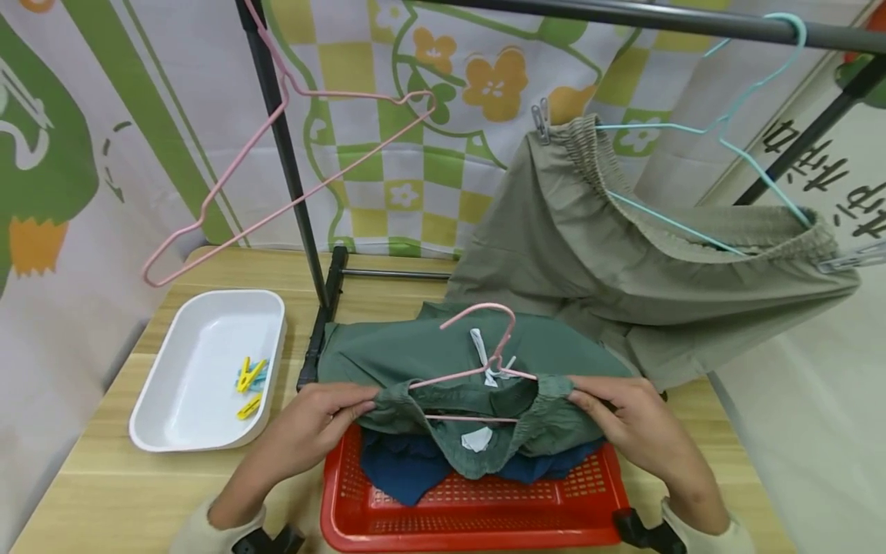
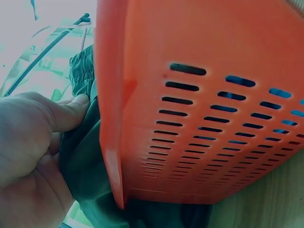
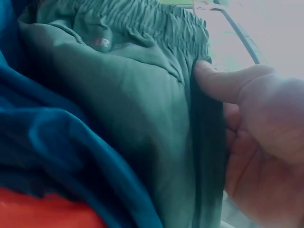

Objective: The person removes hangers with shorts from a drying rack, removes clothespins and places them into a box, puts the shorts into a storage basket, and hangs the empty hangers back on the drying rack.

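Note:
Green trousers [image 1: 477, 338] with an elastic waistband lie over the red basket, their waist opening facing me. A pink hanger [image 1: 500, 338] sits inside that opening, its hook standing up above the drawstring. My left hand [image 1: 304, 431] pinches the waistband's left end between thumb and fingers. At the other end, my right hand [image 1: 640, 427] pinches the waistband the same way. The right wrist view shows that thumb pressed on the green cloth [image 3: 123, 95] just below the gathered elastic. Dark blue cloth [image 1: 404, 465] lies beneath the trousers in the red basket [image 1: 471, 531].
A black rack rail [image 1: 623, 17] crosses overhead. From it hang another pink hanger [image 1: 304, 192] and a teal hanger [image 1: 723, 123] carrying khaki trousers [image 1: 651, 285] held by metal clips. On the left stands a white tray [image 1: 169, 392] with yellow clothespins [image 1: 249, 375] and something light blue.

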A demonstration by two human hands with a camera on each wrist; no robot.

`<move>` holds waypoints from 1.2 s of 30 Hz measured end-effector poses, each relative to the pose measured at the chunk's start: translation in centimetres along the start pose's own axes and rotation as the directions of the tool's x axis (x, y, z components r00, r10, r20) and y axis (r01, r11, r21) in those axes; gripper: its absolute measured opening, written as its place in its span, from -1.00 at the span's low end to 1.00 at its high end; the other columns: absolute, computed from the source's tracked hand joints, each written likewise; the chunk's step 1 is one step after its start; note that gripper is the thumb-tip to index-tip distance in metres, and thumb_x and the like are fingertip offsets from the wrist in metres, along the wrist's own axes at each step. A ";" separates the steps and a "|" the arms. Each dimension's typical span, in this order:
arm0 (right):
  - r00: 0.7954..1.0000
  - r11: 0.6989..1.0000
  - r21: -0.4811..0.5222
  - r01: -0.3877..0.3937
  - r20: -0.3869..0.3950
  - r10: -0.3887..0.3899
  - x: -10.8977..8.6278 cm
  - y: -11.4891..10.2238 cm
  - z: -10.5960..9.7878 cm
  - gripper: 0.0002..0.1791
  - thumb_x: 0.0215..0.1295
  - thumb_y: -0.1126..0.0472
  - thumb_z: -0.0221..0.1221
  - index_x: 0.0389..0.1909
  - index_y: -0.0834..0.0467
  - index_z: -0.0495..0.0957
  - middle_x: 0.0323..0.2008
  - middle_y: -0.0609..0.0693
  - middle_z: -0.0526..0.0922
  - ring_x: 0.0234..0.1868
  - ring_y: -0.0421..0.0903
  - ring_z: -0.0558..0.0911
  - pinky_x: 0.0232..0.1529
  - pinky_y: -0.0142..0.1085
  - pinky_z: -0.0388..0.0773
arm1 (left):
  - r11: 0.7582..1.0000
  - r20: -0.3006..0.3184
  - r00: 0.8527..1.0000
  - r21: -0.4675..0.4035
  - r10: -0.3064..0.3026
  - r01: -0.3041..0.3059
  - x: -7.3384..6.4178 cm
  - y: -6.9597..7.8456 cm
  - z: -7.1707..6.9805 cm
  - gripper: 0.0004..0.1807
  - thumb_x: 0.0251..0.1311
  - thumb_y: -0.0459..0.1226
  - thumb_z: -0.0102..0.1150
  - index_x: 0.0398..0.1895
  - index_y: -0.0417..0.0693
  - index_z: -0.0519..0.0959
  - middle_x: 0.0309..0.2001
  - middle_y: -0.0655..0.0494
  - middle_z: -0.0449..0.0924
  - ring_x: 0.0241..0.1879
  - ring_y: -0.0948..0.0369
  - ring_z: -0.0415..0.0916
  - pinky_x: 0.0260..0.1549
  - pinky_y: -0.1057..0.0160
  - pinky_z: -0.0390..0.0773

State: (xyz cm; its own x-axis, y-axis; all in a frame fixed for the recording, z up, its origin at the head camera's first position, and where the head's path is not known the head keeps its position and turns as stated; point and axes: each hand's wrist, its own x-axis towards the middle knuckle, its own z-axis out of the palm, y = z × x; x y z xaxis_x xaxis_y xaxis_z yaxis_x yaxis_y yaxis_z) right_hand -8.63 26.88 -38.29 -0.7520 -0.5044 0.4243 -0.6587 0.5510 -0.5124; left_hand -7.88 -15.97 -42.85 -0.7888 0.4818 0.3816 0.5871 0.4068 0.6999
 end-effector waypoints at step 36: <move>0.986 0.965 0.261 0.019 -0.168 0.026 -2.1 4.5 -1.7 -0.57 0.19 0.68 0.24 -0.04 0.22 0.77 -0.14 -0.17 0.77 -0.35 -0.35 0.68 -0.36 -0.55 0.55 | 1.000 -0.028 1.000 0.023 -0.012 0.012 -3.5 -3.2 -3.6 -0.71 0.26 -0.48 0.35 0.01 -0.10 0.78 -0.10 0.17 0.77 -0.26 0.34 0.69 -0.29 0.42 0.63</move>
State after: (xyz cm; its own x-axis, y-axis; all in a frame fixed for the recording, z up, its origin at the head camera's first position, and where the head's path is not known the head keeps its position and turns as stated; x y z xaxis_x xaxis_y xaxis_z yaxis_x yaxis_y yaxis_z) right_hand -10.02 31.55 -40.21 -0.7621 -0.3715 0.5302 -0.6439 0.3489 -0.6810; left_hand -7.66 -21.80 -44.26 -0.8004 0.4550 0.3903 0.5814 0.4305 0.6904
